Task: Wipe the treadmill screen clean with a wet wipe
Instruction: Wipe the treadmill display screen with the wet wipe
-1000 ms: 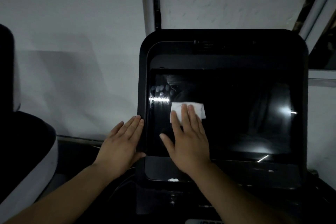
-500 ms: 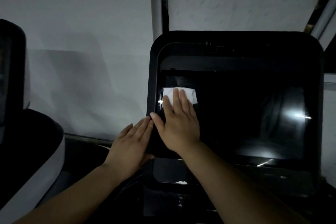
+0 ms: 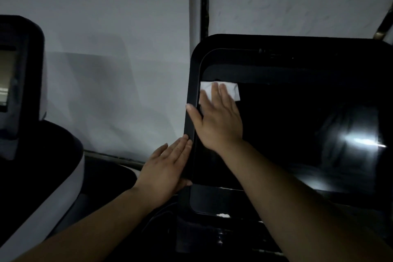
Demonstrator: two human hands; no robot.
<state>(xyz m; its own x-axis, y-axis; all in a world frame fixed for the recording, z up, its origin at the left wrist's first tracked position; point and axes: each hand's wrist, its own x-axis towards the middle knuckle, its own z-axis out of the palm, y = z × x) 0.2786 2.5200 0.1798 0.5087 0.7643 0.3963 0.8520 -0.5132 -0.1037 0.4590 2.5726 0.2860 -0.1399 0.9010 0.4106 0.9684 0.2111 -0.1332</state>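
The treadmill screen (image 3: 297, 130) is a dark glossy panel in a black rounded frame (image 3: 192, 95). A white wet wipe (image 3: 232, 90) lies flat against the screen's top left corner. My right hand (image 3: 219, 121) presses on the wipe with flat, spread fingers, and its thumb rests on the left frame edge. My left hand (image 3: 165, 168) lies flat against the outer left side of the frame, lower down, holding nothing. Most of the wipe is hidden under my fingers.
A second black and white machine console (image 3: 21, 95) stands at the far left. A pale wall (image 3: 117, 49) rises behind, with a vertical post (image 3: 194, 6) behind the screen. A bright reflection (image 3: 359, 140) shines on the screen's right side. A white scrap (image 3: 223, 215) lies below the screen.
My right hand has slid the wipe up and left, from the screen's middle left to its top left corner. The left hand has stayed on the frame's side. The view has shifted left.
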